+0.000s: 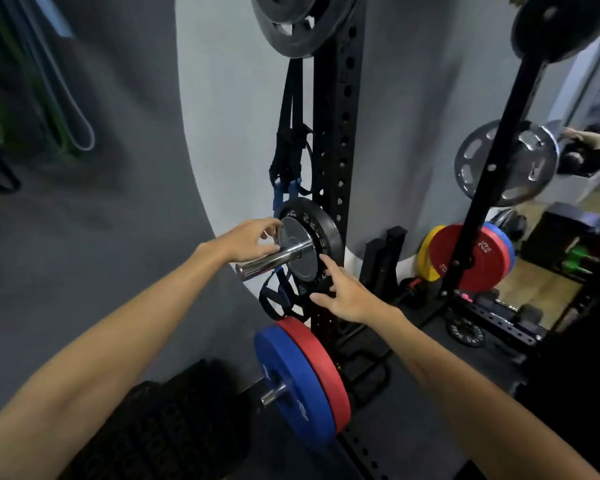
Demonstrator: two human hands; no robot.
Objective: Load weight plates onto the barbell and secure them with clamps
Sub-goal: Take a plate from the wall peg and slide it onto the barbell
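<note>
A chrome barbell sleeve sticks out toward me at mid-frame. Two black plates sit on it: a small one in front of a larger one. My left hand reaches in from the left; its fingers pinch the small plate's upper left rim just above the sleeve. My right hand has spread fingers that touch the plates' lower right edge, and it holds nothing. No clamp can be made out on the sleeve.
The black rack upright stands right behind the plates, with dark straps hanging beside it. A blue plate and a red plate sit on a lower peg. More plates hang on the right upright. Grey plates hang overhead.
</note>
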